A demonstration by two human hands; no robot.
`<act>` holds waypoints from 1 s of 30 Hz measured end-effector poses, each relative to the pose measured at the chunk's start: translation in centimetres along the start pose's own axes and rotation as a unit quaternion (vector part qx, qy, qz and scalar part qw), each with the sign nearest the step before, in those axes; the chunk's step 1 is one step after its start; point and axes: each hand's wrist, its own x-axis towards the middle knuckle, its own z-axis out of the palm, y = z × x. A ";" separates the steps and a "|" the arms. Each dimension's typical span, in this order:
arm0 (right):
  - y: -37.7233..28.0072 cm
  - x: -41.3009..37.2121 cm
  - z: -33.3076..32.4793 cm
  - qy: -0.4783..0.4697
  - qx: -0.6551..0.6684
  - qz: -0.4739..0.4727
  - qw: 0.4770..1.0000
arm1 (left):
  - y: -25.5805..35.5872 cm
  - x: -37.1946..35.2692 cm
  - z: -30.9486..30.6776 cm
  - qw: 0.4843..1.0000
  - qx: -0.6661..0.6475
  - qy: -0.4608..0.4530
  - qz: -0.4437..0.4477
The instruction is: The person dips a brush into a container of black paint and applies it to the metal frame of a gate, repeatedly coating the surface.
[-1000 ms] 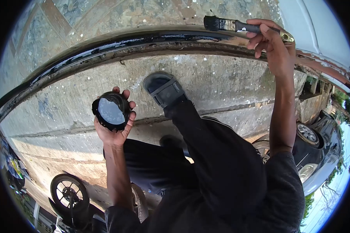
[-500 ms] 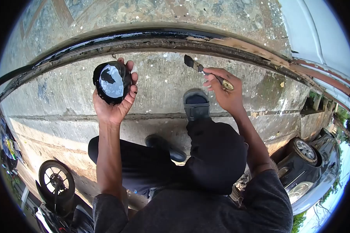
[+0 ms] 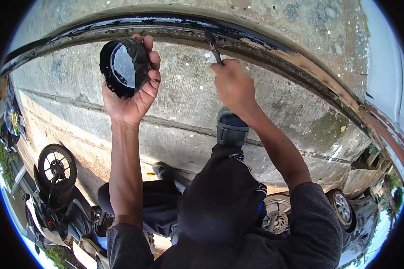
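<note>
Black paint fills a round container [image 3: 123, 67], tilted in my left hand [image 3: 137, 96], whose fingers wrap round its right side and underside. My right hand [image 3: 234, 85] is closed on the handle of a paintbrush [image 3: 213, 48]. The dark bristles touch the lower edge of a long rail [image 3: 184, 22], which curves across the top of the view. Wet black paint coats the rail's left and middle parts, while its right part shows bare brownish-orange.
Rough concrete ground [image 3: 179, 89] with paint specks lies below the rail. A motorcycle wheel [image 3: 57, 169] stands at lower left, another wheel [image 3: 276, 213] at lower centre. A car [image 3: 368, 215] is at lower right. My sandalled foot [image 3: 232, 127] rests below my right hand.
My right hand has moved up and left, bringing the bristles from above the ground to the rail. The container has tilted further in my left hand. The view has shifted.
</note>
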 end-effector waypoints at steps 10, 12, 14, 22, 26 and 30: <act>-1.1 0.6 3.2 0.018 -0.008 -0.005 1.000 | 0.9 -8.1 -2.6 0.998 0.008 0.051 0.040; -0.2 1.5 3.7 0.025 -0.061 0.009 0.998 | 1.2 -10.0 -2.7 0.997 0.011 0.060 0.045; -0.5 0.9 3.0 0.042 -0.077 0.033 0.996 | 1.6 -11.7 -2.9 0.995 0.023 0.083 0.055; -2.1 1.3 4.8 -0.007 -0.115 -0.041 0.993 | 1.0 -15.2 -4.6 0.994 0.011 0.097 0.056; -3.2 0.8 5.3 -0.011 -0.107 -0.047 0.993 | 0.6 -16.0 -5.1 0.994 -0.010 0.079 0.077; -3.1 2.5 6.1 -0.014 -0.127 -0.045 0.991 | -0.1 -16.7 -5.8 0.993 -0.023 0.081 0.080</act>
